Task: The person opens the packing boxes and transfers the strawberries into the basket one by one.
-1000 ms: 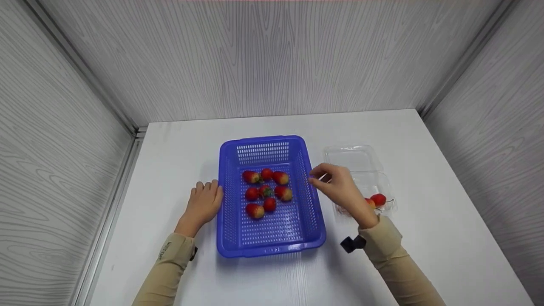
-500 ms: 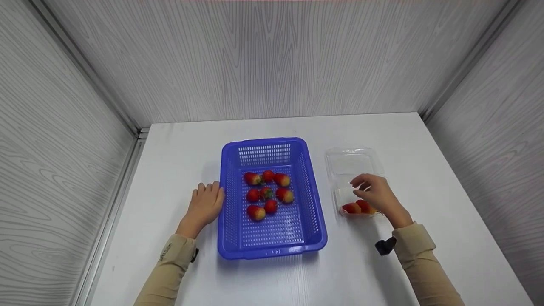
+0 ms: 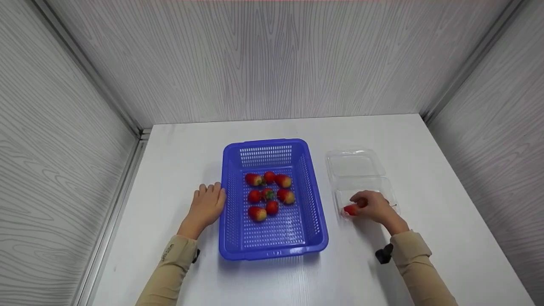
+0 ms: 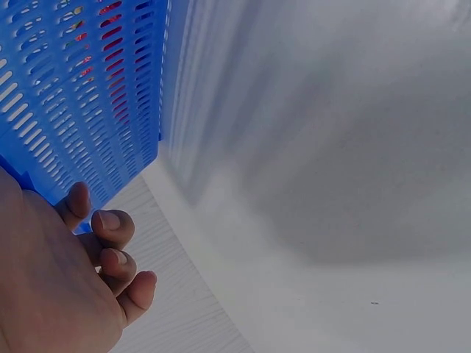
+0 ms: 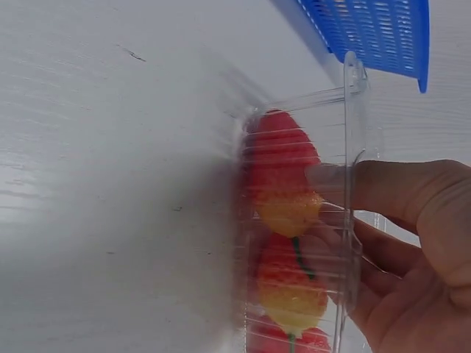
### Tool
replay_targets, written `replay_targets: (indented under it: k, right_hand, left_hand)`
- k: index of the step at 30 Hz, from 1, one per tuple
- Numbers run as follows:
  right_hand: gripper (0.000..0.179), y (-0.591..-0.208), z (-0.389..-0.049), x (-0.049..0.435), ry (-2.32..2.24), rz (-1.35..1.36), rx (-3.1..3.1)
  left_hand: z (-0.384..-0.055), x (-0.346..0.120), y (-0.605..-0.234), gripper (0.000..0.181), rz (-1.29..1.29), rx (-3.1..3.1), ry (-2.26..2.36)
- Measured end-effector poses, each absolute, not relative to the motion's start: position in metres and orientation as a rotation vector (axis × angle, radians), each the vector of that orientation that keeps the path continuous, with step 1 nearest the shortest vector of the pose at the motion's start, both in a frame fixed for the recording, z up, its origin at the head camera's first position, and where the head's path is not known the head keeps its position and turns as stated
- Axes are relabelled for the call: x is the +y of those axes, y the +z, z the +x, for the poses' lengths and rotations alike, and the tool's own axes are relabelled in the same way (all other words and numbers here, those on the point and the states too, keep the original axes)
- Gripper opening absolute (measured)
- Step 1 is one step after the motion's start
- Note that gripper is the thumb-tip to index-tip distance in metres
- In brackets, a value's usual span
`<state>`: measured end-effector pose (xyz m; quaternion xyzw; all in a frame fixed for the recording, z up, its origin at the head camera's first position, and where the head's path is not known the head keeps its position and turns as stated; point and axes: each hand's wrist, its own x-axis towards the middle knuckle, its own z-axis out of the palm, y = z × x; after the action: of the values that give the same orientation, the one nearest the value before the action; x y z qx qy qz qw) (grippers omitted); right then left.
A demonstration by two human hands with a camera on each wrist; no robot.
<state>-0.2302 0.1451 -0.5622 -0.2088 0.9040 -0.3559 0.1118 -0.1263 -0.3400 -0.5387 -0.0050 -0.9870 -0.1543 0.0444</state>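
Observation:
My left hand (image 3: 207, 206) rests against the left rim of a blue perforated basket (image 3: 274, 253). Its fingers hang loosely curled at the basket's outer side in the left wrist view. Inside the basket lie several red fruits (image 3: 257, 213), some tapering to yellow ends like strawberries. My right hand (image 3: 374, 208) reaches into an open clear plastic clamshell box (image 3: 340, 187). Seen from the right wrist, thumb and fingers curl at a red-and-yellow strawberry (image 5: 276, 158). More such fruits with green stems (image 5: 291, 287) lie behind the box wall; the exact finger contact is partly obscured by plastic.
The box's raised lid (image 3: 355, 163) lies toward the back. White tabletop (image 3: 272, 284) surrounds both containers. Grey wood-grain panels (image 3: 272, 59) enclose the table at the back and sides.
My right hand has gone from the basket's right edge over to the clear box, then down among the fruits in it. The left hand has stayed at the basket rim.

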Motion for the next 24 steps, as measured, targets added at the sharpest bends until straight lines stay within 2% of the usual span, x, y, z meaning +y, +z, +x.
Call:
replay_targets:
  k: [9,24]
  right_hand:
    - [0.022,-0.564,-0.232,0.141,-0.964,-0.566,2.684]
    - [0.034,-0.568,-0.232,0.13,-0.898,-0.542,2.71]
  left_hand:
    - [-0.126,-0.339,-0.539,0.029,-0.019,-3.005,-0.467]
    - [-0.126,-0.339,-0.539,0.025,-0.052,-2.927,-0.408]
